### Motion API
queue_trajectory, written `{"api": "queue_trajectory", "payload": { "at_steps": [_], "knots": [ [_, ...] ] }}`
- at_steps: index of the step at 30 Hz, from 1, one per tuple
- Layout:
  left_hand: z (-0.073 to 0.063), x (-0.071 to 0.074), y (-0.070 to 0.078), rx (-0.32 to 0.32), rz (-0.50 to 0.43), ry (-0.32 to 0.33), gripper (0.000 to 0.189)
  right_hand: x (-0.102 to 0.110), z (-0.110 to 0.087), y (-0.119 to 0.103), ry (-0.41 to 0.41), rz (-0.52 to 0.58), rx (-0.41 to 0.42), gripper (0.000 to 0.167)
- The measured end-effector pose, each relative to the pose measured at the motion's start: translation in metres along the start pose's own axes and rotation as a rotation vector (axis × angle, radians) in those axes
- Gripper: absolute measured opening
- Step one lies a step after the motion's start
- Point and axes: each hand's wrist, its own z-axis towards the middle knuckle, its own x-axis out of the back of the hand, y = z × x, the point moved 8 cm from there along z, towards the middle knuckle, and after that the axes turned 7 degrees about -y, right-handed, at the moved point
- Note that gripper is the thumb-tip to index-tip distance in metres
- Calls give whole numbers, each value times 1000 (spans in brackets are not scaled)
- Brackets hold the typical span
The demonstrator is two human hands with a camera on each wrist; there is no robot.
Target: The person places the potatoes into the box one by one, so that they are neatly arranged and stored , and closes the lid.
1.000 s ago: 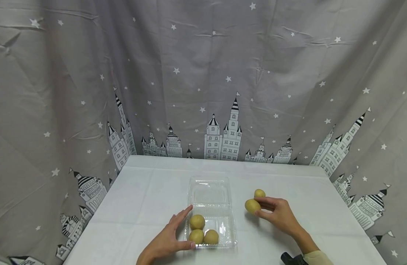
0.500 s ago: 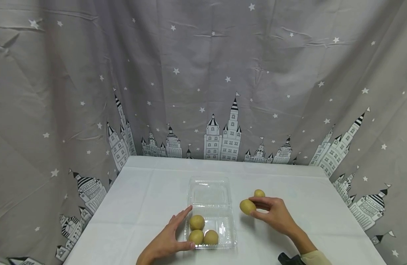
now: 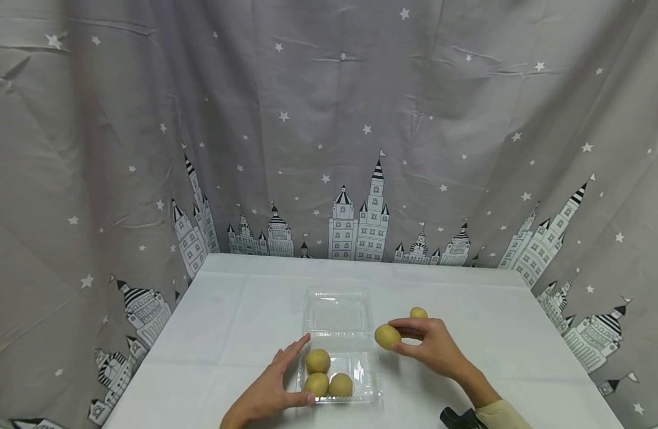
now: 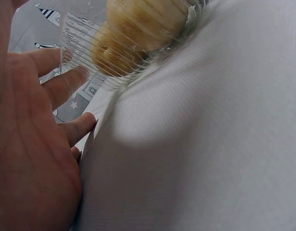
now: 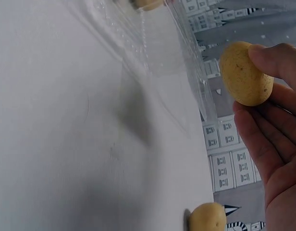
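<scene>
A clear plastic clamshell box lies with its lid folded back on the white table. Three yellow potatoes sit in its left and front part. Along the box's left side rests my left hand, its fingers extended and thumb at the front rim; in the left wrist view the fingers touch the ribbed wall. Just right of the box, my right hand pinches another potato between thumb and fingertips, above the table. The right wrist view shows that potato whole, held at its end.
One more potato lies on the table behind the right hand. A grey curtain printed with castles and stars hangs behind the table. A black strap piece is at the right wrist.
My right hand has carried its potato leftward, closer to the box. My left hand has stayed in place at the box's side.
</scene>
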Motion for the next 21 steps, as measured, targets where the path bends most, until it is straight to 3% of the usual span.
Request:
{"api": "queue_trajectory", "payload": {
  "at_steps": [14, 21],
  "knots": [
    [1, -1, -2, -48, 6, -6, 118, -21, 13, -16, -70, 64, 81, 41],
    [1, -1, -1, -65, 14, -6, 119, -31, 18, -19, -103, 38, 78, 42]
  ]
}}
